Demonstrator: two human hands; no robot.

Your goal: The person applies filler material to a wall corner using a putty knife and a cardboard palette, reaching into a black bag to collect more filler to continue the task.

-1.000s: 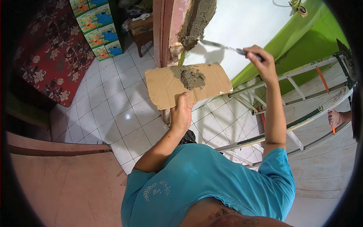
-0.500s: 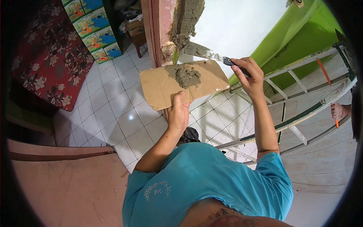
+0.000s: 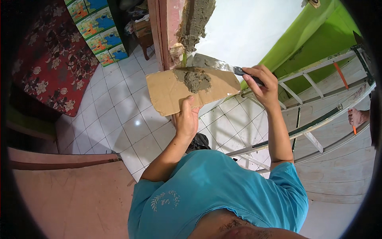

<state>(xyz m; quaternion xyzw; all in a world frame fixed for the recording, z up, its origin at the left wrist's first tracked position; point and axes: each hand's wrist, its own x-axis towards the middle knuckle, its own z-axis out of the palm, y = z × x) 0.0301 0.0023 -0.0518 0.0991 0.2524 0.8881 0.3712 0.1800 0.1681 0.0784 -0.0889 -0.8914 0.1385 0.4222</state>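
My left hand (image 3: 188, 119) grips the near edge of a brown cardboard sheet (image 3: 167, 93), thumb on top. A lump of wet grey mortar (image 3: 197, 81) lies on the sheet near its far edge. In my right hand (image 3: 261, 85) is the dark handle of a putty knife (image 3: 217, 64). Its smeared metal blade points left, just above the far edge of the cardboard; whether it touches the sheet I cannot tell. Beyond the blade, a rough strip of grey mortar (image 3: 195, 26) runs along the wall edge beside the pink door frame (image 3: 171, 28).
At the right stands a metal ladder (image 3: 314, 85), with another person's foot (image 3: 357, 117) near it. A white wall panel (image 3: 246, 28) and green wall (image 3: 330, 44) rise ahead. White floor tiles (image 3: 119, 103), a red floral cloth (image 3: 59, 59) and patterned boxes (image 3: 97, 30) are at left.
The putty knife has come down from the lower end of the mortar strip toward the cardboard's far edge, my right hand dropping slightly. My left hand and the cardboard barely move.
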